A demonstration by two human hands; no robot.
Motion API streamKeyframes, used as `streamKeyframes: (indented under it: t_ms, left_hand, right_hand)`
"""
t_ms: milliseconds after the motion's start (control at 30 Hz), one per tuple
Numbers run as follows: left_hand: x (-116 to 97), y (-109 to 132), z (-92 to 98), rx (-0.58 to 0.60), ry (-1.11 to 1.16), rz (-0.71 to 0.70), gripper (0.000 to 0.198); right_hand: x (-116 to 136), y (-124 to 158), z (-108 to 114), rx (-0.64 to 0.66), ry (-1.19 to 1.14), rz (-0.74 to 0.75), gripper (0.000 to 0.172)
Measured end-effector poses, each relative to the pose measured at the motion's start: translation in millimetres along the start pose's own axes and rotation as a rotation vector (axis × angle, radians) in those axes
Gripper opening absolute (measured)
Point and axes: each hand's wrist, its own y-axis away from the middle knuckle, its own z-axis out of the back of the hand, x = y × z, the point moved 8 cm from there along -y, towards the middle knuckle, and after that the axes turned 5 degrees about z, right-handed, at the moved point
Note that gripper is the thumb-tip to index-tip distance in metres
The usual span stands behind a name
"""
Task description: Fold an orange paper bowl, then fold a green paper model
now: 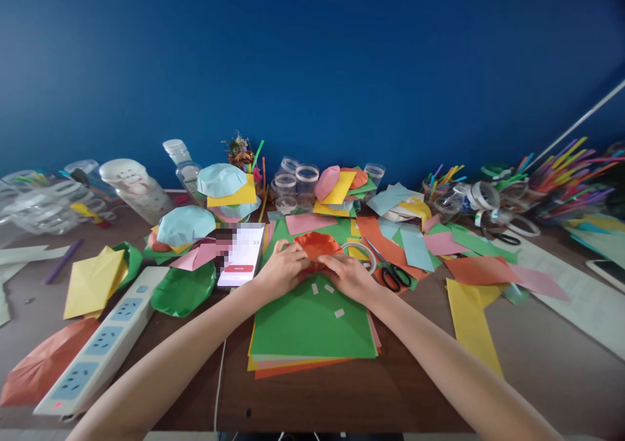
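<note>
Both hands are closed on an orange paper piece (pixel 317 241) with a rounded, crumpled outline, above a stack of coloured paper whose top sheet is green (pixel 312 330). My left hand (pixel 284 268) pinches its left edge, and my right hand (pixel 349 273) pinches the lower right edge. Some fingertips are hidden behind the paper. Small white bits (pixel 329 288) lie on the green sheet just below the hands. Beside my right hand are a roll of tape (pixel 372 256) and black-handled scissors (pixel 394 275).
A phone (pixel 244 252) lies left of the stack, near a green paper shape (pixel 183 291) and a white power strip (pixel 105 340). Paper scraps (pixel 471 307) spread to the right. Clear cups (pixel 307 184) stand along the blue wall. Colourful sticks (pixel 561 170) are at the far right.
</note>
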Motion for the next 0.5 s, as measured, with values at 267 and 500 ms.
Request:
streamKeyframes:
  t_ms: [267, 500]
  left_hand:
    - [-5.1, -2.8, -1.8, 0.053, -0.030, -0.058, 0.023]
    - [-5.1, -5.8, -4.7, 0.059, -0.032, -0.078, 0.024]
  right_hand:
    - [2.0, 1.7, -4.4, 0.107, 0.058, 0.014, 0.036]
    - [2.7, 2.3, -5.8, 0.148, 0.100, 0.015, 0.031]
